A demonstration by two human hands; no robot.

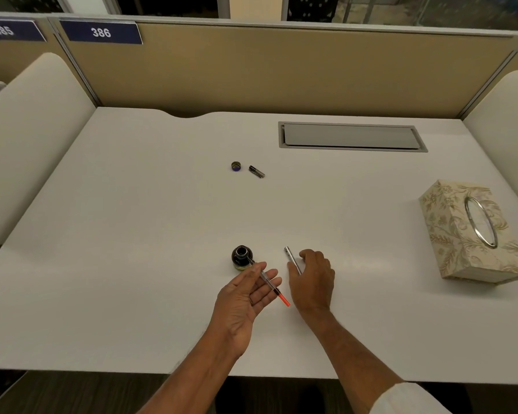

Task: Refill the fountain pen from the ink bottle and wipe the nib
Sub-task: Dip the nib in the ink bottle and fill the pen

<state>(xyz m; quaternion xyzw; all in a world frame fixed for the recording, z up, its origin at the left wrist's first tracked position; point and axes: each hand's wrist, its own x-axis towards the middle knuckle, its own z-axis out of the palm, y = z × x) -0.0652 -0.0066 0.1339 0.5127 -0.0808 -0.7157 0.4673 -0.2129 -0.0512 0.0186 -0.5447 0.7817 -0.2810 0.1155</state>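
An uncapped dark ink bottle (241, 257) stands on the white desk (132, 234) near the front. My left hand (245, 294) holds the pen's front section (269, 283), a clear converter with an orange end, its nib end right beside the bottle. My right hand (313, 279) rests palm down on the desk, fingers closing around the silver pen barrel (292, 259). Farther back lie the bottle's cap (236, 166) and the dark pen cap (256, 171).
A floral tissue box (470, 234) stands at the right of the desk. A grey cable hatch (352, 136) is set into the desk at the back right. Tan partition walls enclose the desk on three sides.
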